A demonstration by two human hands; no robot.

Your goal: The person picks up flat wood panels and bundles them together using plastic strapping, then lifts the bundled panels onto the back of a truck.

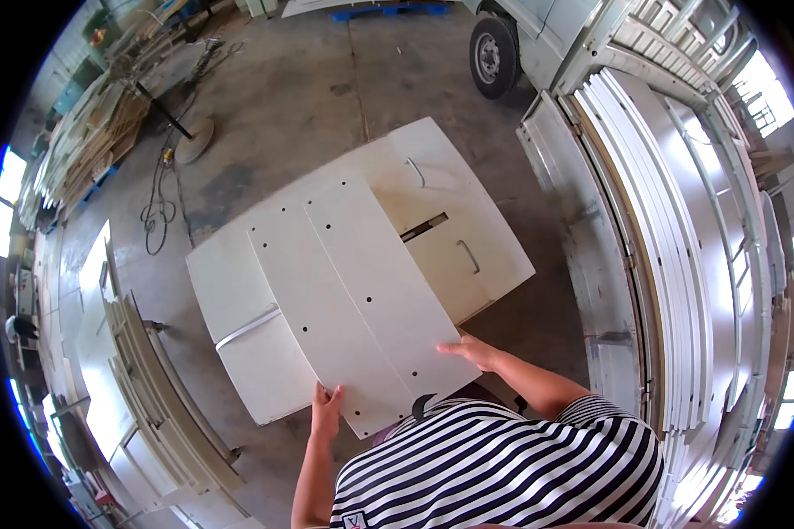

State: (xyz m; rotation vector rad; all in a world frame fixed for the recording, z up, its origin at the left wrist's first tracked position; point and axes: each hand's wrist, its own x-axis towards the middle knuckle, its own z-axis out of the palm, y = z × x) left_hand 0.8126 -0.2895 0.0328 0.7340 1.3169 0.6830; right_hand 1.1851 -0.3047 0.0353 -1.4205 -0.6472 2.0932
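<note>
A long white board (335, 273) with several small dark holes and a thin lengthwise line lies across a larger off-white panel. My left hand (327, 411) grips the board's left edge near my body, thumb toward the top face. My right hand (475, 351) holds the right edge, its thumb on the face and most of its fingers hidden at the side. On the panel (450, 203) beneath, two metal handles (469, 257) and a dark slot (424, 227) show to the right. A pale strip (247, 327) crosses its left part.
At right, a truck bed (582, 264) carries upright white boards (653, 229); its wheel (494, 58) stands farther off. More panels (141, 406) lean at left. A round-based stand (194, 141), a loose cable (157, 212) and a board pile (97, 132) occupy the far left.
</note>
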